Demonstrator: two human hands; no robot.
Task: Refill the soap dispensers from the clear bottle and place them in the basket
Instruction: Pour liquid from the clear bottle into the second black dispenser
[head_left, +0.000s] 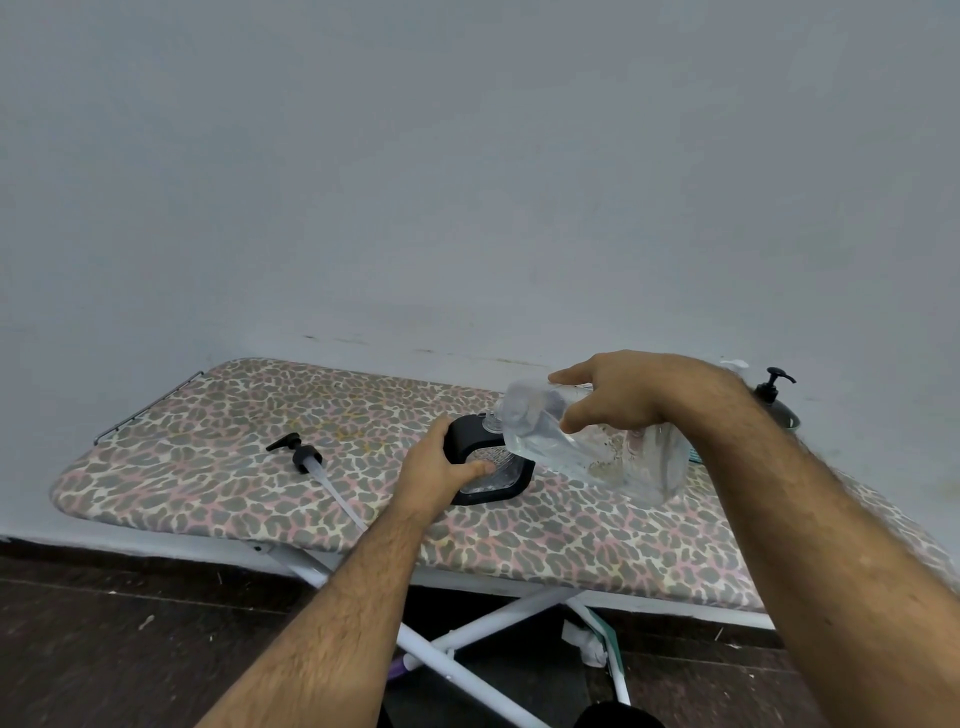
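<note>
A black-framed soap dispenser (496, 475) with a clear body stands on the leopard-print ironing board (218, 415), its pump removed. My left hand (439, 470) grips its left side. My right hand (623, 395) holds the clear bottle (597, 447) tilted on its side, the bottle's mouth at the dispenser's open neck. The black pump head (306, 457) with its long tube lies on the board to the left.
Behind my right wrist a dark dispenser with a black pump (776, 397) stands at the board's far right; a white pump top (735, 365) shows beside it. The wall is close behind the board. White legs (467, 634) cross below over a dark floor.
</note>
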